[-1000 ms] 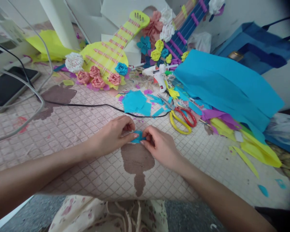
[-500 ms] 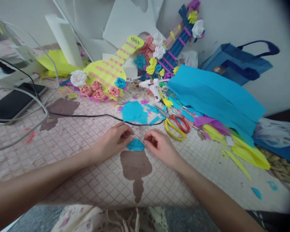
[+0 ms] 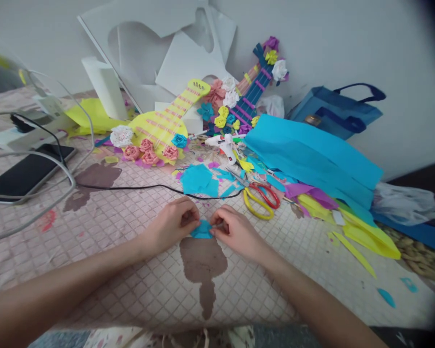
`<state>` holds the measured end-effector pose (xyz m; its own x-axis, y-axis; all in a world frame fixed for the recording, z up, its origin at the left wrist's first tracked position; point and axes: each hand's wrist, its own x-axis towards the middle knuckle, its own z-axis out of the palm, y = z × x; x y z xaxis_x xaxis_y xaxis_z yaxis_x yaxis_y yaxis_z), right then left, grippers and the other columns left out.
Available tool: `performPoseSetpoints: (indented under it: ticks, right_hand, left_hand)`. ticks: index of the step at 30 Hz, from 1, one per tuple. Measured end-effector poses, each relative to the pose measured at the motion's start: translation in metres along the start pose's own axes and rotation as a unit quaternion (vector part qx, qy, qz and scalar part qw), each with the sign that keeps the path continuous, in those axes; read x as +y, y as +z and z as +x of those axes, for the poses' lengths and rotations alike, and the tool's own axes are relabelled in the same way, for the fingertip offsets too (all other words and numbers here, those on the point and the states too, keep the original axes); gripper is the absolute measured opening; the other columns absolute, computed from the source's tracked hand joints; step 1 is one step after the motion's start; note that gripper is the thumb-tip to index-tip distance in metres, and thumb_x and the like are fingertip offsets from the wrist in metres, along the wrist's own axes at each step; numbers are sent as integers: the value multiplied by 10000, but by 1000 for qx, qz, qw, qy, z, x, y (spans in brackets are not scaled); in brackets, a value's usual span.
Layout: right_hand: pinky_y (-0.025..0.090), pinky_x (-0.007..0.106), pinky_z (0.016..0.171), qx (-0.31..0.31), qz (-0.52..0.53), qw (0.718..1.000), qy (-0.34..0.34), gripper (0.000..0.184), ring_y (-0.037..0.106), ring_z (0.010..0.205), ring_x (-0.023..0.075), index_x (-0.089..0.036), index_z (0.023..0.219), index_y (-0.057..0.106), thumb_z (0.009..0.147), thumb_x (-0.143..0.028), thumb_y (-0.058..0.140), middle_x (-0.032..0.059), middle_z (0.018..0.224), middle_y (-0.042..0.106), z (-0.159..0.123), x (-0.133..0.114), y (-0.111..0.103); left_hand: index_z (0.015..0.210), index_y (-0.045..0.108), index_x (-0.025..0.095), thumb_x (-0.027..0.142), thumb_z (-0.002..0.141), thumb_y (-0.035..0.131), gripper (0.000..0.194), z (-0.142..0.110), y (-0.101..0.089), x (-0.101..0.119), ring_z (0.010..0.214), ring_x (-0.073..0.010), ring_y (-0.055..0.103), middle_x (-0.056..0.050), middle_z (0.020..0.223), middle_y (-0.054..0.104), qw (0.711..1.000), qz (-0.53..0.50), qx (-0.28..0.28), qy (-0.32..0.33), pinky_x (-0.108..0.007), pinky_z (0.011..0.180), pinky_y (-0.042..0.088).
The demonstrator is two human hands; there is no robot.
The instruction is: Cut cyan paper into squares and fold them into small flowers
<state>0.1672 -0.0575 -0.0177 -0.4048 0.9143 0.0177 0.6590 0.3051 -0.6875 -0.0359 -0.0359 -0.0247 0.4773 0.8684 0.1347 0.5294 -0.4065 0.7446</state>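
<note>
A small folded piece of blue crepe paper [image 3: 202, 230] lies between my hands, just above a brown stain on the table cover. My left hand [image 3: 179, 218] pinches its left end between thumb and fingers. At the other end, my right hand [image 3: 230, 225] has thumb and forefinger closed on the paper's right edge. Beyond my hands sits a stack of cut blue paper pieces [image 3: 200, 180]. Scissors with one yellow and one red handle [image 3: 258, 203] lie to the right of it.
A black cable [image 3: 130, 187] crosses behind my hands. A white glue gun [image 3: 224, 145], a yellow paper guitar [image 3: 163, 128] with paper roses and a blue guitar [image 3: 252, 99] stand further back. Large blue sheets [image 3: 311, 154] lie right; a phone [image 3: 29, 169] lies left.
Both hands have come closer together on the blue paper, and my right fingers now grip its edge. The camera view has tilted up a little.
</note>
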Motion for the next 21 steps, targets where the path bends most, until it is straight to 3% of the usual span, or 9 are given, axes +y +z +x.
performPoseSetpoints:
  ticks: [4,9,14,18,21]
  right_hand:
    - [379,231,619,-4,6,1000,2,131,509,681,105,-183,774,550,729,-82,622,-13,820,538,1,4,3]
    - [380,232,615,-10,29,1000,3,139,508,677,106,-189,851,574,747,-118,633,-6,840,560,2,7,3]
    - [367,231,603,-22,50,998,-22,65,500,686,105,-176,753,573,776,-125,605,-8,797,516,3,4,-2]
    - [349,220,544,-21,141,990,10,35,463,603,89,-185,798,549,807,-163,573,-28,724,514,4,4,-3]
    - [349,216,530,-18,223,974,29,17,460,585,86,-186,835,532,828,-186,547,-33,705,525,6,4,-4]
  left_hand:
    - [852,605,166,213,804,561,80,1,-3,1,698,-129,534,-21,811,561,1000,-7,-17,-3,-246,621,437]
    - [757,628,149,180,776,565,72,1,-3,3,743,-145,545,-36,806,560,999,-19,-29,2,-251,651,437]
    - [740,599,150,183,774,555,65,0,-3,3,668,-125,529,-18,748,575,997,-67,-19,-30,-235,599,423]
    - [756,590,145,260,793,567,123,-1,-6,7,604,-113,519,-3,665,590,986,-141,-45,-70,-228,561,412]
    - [809,577,132,334,798,583,202,-1,-6,9,634,-126,561,-23,699,616,961,-247,-84,-91,-242,582,444]
